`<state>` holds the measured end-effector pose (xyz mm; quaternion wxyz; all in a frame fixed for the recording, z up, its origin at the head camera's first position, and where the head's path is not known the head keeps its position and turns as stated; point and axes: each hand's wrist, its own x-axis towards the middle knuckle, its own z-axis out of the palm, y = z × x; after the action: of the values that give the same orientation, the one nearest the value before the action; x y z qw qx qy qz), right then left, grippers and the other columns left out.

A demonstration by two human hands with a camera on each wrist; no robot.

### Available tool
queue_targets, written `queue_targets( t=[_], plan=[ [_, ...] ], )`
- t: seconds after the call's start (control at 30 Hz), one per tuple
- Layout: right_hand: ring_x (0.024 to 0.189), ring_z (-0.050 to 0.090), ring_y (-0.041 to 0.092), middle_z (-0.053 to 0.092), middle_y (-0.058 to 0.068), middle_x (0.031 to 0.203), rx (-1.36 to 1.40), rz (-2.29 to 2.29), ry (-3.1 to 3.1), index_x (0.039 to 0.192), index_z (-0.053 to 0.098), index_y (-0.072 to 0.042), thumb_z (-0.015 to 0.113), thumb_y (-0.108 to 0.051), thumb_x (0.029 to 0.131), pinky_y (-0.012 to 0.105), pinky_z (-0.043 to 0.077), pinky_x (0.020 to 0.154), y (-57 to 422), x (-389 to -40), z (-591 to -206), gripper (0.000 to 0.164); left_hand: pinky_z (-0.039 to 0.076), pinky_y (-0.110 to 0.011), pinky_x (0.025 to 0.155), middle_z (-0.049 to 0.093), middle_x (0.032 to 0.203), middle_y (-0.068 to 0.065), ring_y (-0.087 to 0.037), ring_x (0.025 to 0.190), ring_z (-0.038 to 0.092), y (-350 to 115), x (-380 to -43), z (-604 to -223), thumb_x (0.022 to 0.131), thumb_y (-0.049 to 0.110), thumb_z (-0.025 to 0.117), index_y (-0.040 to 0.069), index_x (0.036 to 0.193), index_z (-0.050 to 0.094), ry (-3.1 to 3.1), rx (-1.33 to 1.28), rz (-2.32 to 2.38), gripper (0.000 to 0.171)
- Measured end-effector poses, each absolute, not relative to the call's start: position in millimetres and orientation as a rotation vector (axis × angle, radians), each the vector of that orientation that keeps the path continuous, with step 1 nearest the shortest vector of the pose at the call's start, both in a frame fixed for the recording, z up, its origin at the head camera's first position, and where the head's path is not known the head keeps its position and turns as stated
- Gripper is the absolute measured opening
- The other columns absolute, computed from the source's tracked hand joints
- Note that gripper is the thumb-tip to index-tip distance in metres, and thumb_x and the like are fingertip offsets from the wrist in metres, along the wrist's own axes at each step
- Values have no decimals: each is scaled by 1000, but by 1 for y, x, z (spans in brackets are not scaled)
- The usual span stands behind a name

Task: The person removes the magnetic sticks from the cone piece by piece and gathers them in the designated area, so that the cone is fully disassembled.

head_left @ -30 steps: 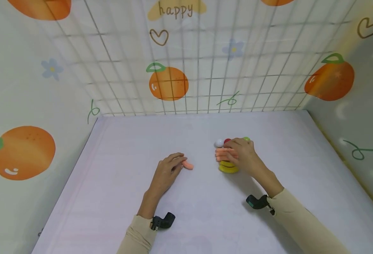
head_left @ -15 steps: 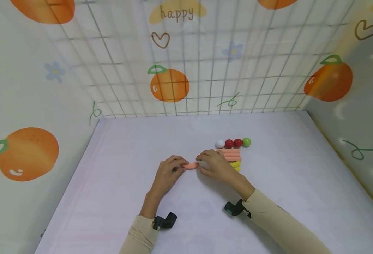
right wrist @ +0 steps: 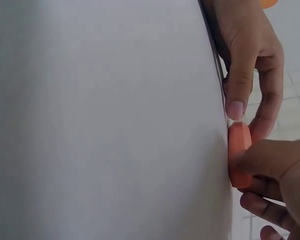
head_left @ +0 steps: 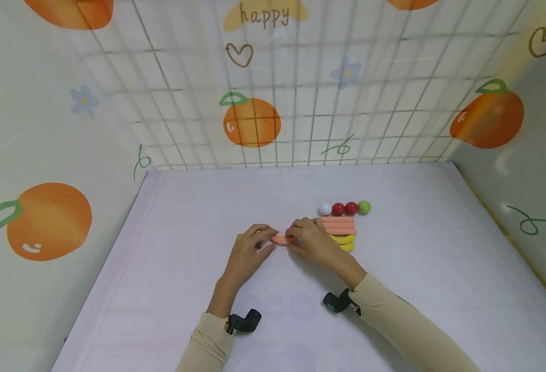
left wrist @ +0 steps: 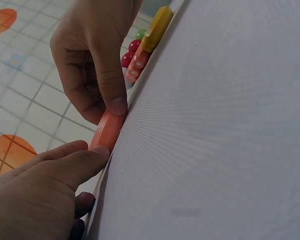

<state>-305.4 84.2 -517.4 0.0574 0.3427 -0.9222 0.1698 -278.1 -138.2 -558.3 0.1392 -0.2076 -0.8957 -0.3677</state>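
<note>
An orange-pink, slightly curved sausage-shaped piece (head_left: 280, 240) lies on the table between both hands. My right hand (head_left: 313, 238) pinches its right end; in the right wrist view the thumb presses along the piece (right wrist: 240, 150). My left hand (head_left: 249, 253) is at the other end, with the index finger against or just behind it. The left thumb tip stands slightly apart from that end in the right wrist view. Right of the hands lie several similar orange-pink sticks (head_left: 339, 226) side by side, partly covered by the right hand. In front of them are yellow banana-shaped pieces (head_left: 344, 243).
Behind the sticks runs a row of balls: a white one (head_left: 325, 209), two red ones (head_left: 344, 208) and a green one (head_left: 364, 207). The pale table (head_left: 198, 201) ends at a fruit-printed curtain (head_left: 296, 103) over a wire grid.
My right hand has come left from the sticks and balls to the single piece and now pinches its right end. The balls and sticks show again. My left hand stays almost in place.
</note>
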Motion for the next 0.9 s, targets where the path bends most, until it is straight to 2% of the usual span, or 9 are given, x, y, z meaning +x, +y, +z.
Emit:
queue_targets(
  t=[0.33, 0.47, 0.63, 0.9],
  plan=[
    [97, 60, 20, 70, -2, 99, 1011, 519, -2749, 98, 77, -15, 82, -20, 82, 41, 37, 85, 99, -299, -508, 17, 38, -35, 78, 65, 117, 7, -8, 79, 54, -137, -277, -558, 90, 21, 78, 23, 127, 69, -2622, -526, -1096, 38],
    [96, 60, 20, 70, -2, 97, 1026, 553, -2682, 97, 76, -14, 82, -16, 81, 42, 36, 83, 107, -298, -504, 17, 38, -35, 80, 67, 113, 7, -7, 80, 54, -137, -278, -559, 91, 21, 77, 25, 127, 69, -2641, -516, -1076, 36],
    [91, 60, 17, 69, -3, 91, 1065, 640, -2591, 94, 75, -12, 81, -10, 80, 42, 34, 80, 114, -297, -500, 15, 43, -36, 80, 69, 110, 5, -10, 82, 57, -137, -278, -561, 92, 20, 76, 21, 124, 71, -2616, -541, -1097, 32],
    [92, 61, 17, 69, -2, 93, 1054, 668, -2564, 94, 76, -12, 82, -12, 80, 45, 36, 82, 123, -292, -496, 14, 43, -37, 81, 69, 111, 8, -8, 83, 56, -136, -278, -562, 93, 23, 74, 21, 122, 71, -2608, -551, -1084, 29]
  ],
)
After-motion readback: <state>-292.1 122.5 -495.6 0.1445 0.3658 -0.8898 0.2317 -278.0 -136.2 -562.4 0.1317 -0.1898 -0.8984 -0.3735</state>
